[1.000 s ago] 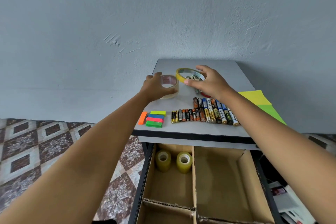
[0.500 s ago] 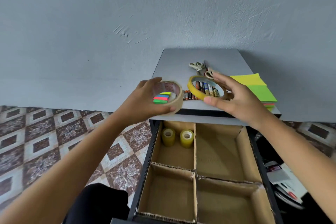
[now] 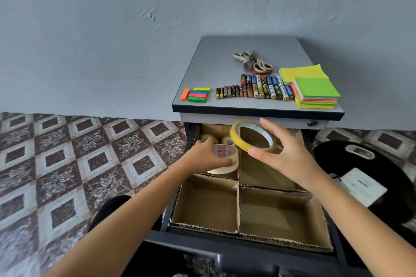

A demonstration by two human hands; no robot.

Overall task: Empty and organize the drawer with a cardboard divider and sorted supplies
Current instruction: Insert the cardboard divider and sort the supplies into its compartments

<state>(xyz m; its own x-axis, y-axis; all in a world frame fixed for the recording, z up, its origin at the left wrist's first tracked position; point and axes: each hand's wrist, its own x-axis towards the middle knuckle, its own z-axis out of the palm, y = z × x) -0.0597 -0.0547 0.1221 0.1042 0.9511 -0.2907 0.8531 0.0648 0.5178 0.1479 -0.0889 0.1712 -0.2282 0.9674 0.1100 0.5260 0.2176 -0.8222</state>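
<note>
The open drawer (image 3: 225, 247) holds a cardboard divider (image 3: 238, 207) that makes several compartments. My left hand (image 3: 207, 155) grips a wide clear tape roll (image 3: 226, 159) low in the back left compartment, beside two small yellowish rolls (image 3: 227, 140). My right hand (image 3: 283, 155) holds a thin yellow tape ring (image 3: 242, 141) tilted above the centre divider, over the back compartments. The two front compartments hold nothing.
On the grey cabinet top (image 3: 225, 60) lie a row of batteries (image 3: 254, 90), coloured sticky flags (image 3: 198, 95), two pairs of scissors (image 3: 253, 62), and two sticky-note stacks (image 3: 315, 92). A black bin (image 3: 387, 177) with a white item stands to the right. Patterned floor lies to the left.
Both hands carried their tape rolls from the cabinet top down to the drawer. The left roll now sits low in the back left compartment; the yellow ring hovers over the divider.
</note>
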